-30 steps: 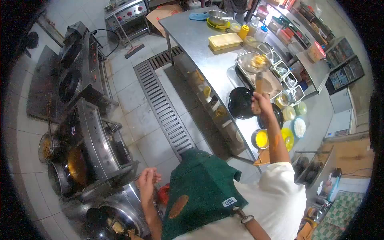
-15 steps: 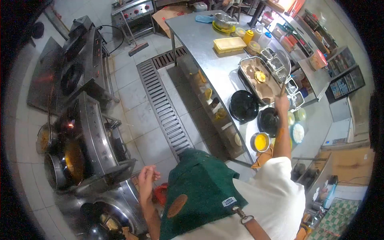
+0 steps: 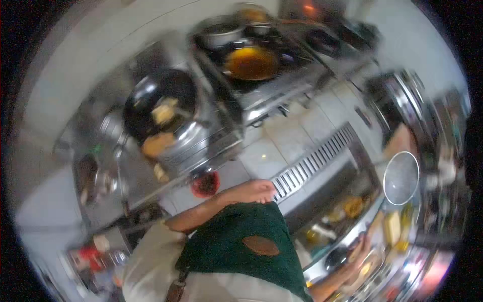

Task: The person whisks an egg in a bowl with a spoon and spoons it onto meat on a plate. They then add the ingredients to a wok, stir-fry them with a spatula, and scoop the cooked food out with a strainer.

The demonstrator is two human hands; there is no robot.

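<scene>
My right hand (image 3: 359,251) grips the handle of a round mesh strainer (image 3: 401,178), which is held up at the right over the edge of the steel worktable. Below that hand, partly hidden by the arm, lies the paper-lined tray (image 3: 372,264) with yellow food in it. My left hand (image 3: 259,191) hangs in front of the green apron (image 3: 236,226), its fingers curled together with nothing visible in them. Motion blur softens much of the view.
A pan of orange-brown oil (image 3: 251,63) sits on the stove at the back. A dark wok (image 3: 161,93) with pale pieces stands at the left. Near my left forearm is a red bucket (image 3: 205,184). A floor drain grate (image 3: 314,163) crosses the tiles.
The view has swung left toward the stoves. The strainer has lifted from over the paper-lined tray, still in my right hand. My left hand stays loosely closed near the apron.
</scene>
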